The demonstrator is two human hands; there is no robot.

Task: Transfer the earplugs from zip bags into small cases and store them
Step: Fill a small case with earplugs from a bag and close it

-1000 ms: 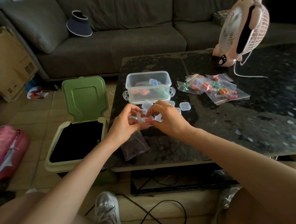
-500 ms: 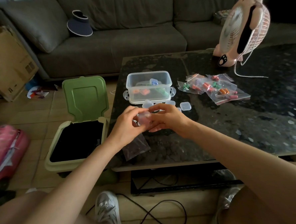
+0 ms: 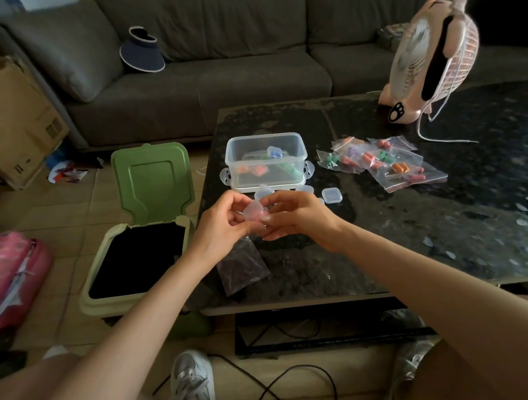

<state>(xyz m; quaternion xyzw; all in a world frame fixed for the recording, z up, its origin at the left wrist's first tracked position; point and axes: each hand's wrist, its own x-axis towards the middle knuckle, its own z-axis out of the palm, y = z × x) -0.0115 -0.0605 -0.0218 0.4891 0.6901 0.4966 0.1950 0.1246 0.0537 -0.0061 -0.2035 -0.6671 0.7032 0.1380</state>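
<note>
As fingers (image 3: 279,199) pinch it, translucent case (image 3: 253,214)

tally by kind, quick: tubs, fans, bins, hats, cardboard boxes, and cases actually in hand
clear tub: 1
pink fan: 1
green bin: 1
visor hat: 1
cardboard box: 1
small case in hand: 1
total: 6

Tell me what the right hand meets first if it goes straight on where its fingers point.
The left hand, probably: the right hand points leftward at it, with only the small clear case that both pinch between them.
</note>
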